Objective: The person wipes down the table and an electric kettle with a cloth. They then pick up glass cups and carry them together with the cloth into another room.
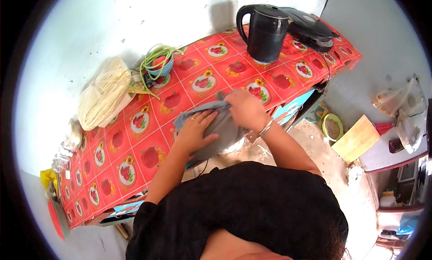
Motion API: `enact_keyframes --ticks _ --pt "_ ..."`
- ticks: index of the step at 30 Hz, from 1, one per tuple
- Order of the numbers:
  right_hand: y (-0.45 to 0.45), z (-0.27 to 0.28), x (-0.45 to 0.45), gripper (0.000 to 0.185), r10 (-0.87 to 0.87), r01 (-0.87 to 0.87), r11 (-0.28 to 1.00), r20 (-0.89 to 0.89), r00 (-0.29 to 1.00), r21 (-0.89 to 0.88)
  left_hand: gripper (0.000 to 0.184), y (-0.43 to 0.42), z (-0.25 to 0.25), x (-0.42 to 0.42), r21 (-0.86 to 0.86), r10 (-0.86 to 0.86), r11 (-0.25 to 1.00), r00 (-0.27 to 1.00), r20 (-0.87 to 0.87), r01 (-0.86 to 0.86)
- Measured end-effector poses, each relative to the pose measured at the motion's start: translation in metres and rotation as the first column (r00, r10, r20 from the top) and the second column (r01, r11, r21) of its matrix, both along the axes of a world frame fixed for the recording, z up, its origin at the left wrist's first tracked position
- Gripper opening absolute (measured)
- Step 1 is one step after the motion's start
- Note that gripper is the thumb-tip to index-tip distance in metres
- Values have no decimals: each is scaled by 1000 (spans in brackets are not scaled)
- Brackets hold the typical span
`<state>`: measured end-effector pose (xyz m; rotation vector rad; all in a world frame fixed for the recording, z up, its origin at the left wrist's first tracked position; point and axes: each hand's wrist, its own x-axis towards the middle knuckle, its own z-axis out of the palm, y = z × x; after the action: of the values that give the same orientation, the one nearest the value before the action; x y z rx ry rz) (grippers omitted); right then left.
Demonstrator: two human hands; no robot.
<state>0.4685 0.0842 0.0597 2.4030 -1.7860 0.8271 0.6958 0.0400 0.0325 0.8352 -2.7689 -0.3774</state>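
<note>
A grey cloth (220,134) lies bunched over the front edge of the table, part of it hanging down. My left hand (195,132), with a ring on one finger, rests on the cloth's left side, fingers spread. On the cloth's upper right, my right hand (245,108) is closed round a fold of it, slightly blurred, a bracelet at the wrist. The table's red patterned cover (148,156) shows around the cloth.
A black kettle (267,33) and a black appliance (308,28) stand at the back right. A bag of dried noodles or sticks (105,93) and a blue bowl (160,67) with green strands sit at the back left. A wooden board (356,139) is at the right.
</note>
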Motion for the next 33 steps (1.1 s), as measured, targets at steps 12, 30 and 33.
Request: enact_keyframes --ticks 12,30,33 --pt "-52 -69 -206 41 -731 728 682 46 681 69 53 -28 -12 -62 -39 -38 998 997 60 40" --pt "17 -74 -61 41 -495 493 864 -10 869 104 55 -20 -20 -58 -32 -37 999 998 59 39" --pt "29 -73 -38 37 -394 389 919 118 911 64 55 -20 -21 -57 -40 -34 999 996 79 37"
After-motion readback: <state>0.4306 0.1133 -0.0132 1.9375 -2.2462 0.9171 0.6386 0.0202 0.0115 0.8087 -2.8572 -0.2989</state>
